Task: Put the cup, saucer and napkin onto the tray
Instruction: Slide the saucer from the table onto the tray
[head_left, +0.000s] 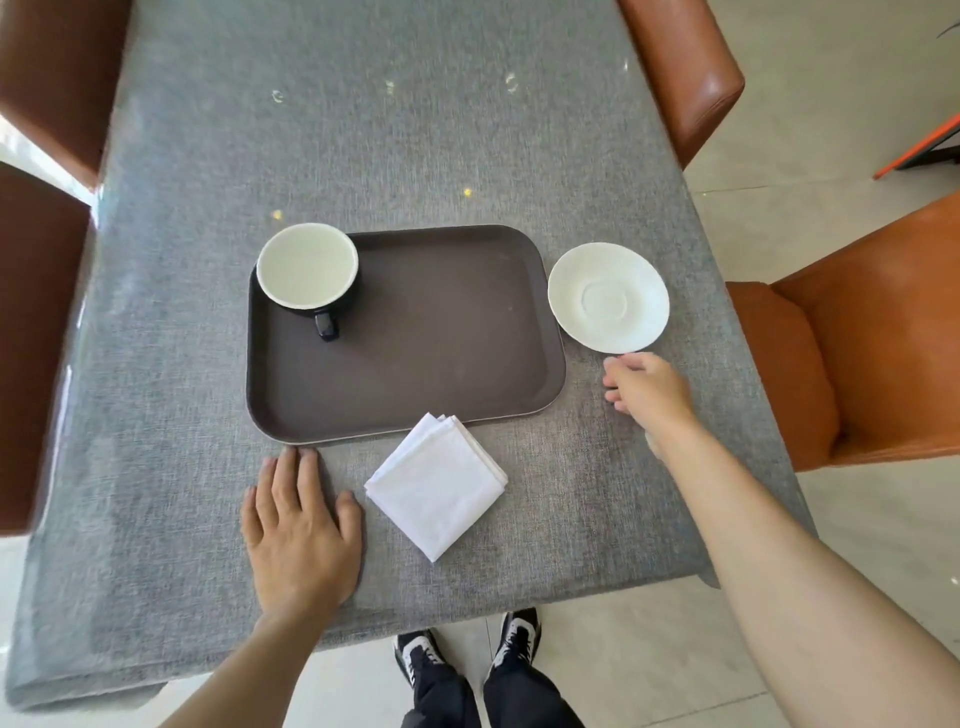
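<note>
Head view, looking down on a worktop (208, 364) covered with grey cloth. At the centre of the frame lies a dark brown rectangular tray (415, 353) with rounded corners. A dark cup (309, 270) with a pale interior stands upright in the tray's upper-left corner, its handle pointing toward the lower edge of the frame. The white saucer (609, 297) rests on the cloth just beside the tray's right edge, off the tray. The folded white napkin (436, 486) lies on the cloth below the tray, turned like a diamond, its upper corner just touching or overlapping the tray's near rim (which of the two cannot be told).

The left hand (301, 530) lies flat, palm down, at lower left of centre, fingers spread and holding nothing; its fingertips reach the tray's near-left corner. The right hand (649, 389) hovers at right of centre, just below the saucer's near rim, its grip loosely curled and empty; whether a fingertip touches the saucer cannot be told.

Brown upholstered chairs (857, 338) stand along both sides of the worktop. Dark shoes (467, 649) on a pale tiled floor (831, 156) show at the bottom edge.
</note>
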